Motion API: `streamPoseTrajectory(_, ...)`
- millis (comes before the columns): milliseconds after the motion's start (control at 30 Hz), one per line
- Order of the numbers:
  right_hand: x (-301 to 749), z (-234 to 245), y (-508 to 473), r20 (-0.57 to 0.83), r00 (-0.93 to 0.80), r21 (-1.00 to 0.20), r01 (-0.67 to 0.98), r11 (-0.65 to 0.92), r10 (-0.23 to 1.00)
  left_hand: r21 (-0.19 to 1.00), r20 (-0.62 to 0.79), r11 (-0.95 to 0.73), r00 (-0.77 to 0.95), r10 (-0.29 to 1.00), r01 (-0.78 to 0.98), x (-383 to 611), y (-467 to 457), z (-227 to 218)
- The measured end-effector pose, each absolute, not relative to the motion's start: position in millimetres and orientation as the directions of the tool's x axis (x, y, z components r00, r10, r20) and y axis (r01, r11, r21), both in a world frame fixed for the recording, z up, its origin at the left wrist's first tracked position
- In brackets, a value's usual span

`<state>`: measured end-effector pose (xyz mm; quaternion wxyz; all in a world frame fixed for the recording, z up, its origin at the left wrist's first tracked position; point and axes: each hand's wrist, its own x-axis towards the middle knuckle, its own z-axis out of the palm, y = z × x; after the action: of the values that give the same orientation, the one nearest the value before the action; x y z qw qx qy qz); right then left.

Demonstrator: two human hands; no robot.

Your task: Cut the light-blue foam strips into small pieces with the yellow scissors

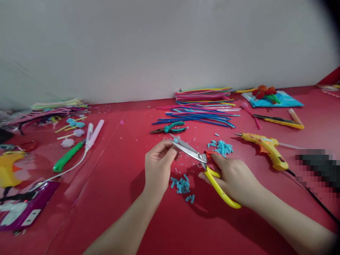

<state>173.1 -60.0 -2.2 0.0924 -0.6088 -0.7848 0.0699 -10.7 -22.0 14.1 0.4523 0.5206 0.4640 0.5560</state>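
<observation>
My right hand [233,177] is closed round a pair of scissors [190,150] with yellow and red handles. Their blades are spread and point left, up to the fingertips of my left hand [160,159]. Between those fingertips and the blades shows a small light-blue fuzzy piece [175,141], pinched by my left hand. Just below the scissors lies a pile of short blue pipe-cleaner pieces [182,185]. Beyond my right hand is a second pile of blue pieces [224,147], with pointed ends. Teal-handled pliers [170,128] rest behind my left hand.
Bundles of coloured pipe cleaners [203,95] lie along the wall. A yellow glue gun [265,145] is at right, near a blue packet [284,99] with red flowers. On the left are a pink hair-straightener-like tool [95,134], a green-handled tool [67,157] and a purple power strip [39,209].
</observation>
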Motion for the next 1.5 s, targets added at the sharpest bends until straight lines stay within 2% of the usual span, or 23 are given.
streamPoseTrajectory(167,171.7,-4.0,-61.7,0.02,-0.227,-0.289,0.931,0.223,0.974,0.975,0.126,-0.13,-0.035,0.991,-0.183,-10.4,-20.3,11.9)
streamPoseTrajectory(467,172.0,-6.6,-61.7,-0.007,-0.221,-0.294,0.933,0.209,0.975,0.962,0.106,-0.11,-0.032,0.994,-0.248,-10.0,-21.3,12.1)
streamPoseTrajectory(1500,176.8,-7.9,-60.6,0.04,-0.202,-0.285,0.936,0.205,0.978,0.97,0.102,-0.105,-0.025,0.995,-0.22,-10.1,-21.7,13.4)
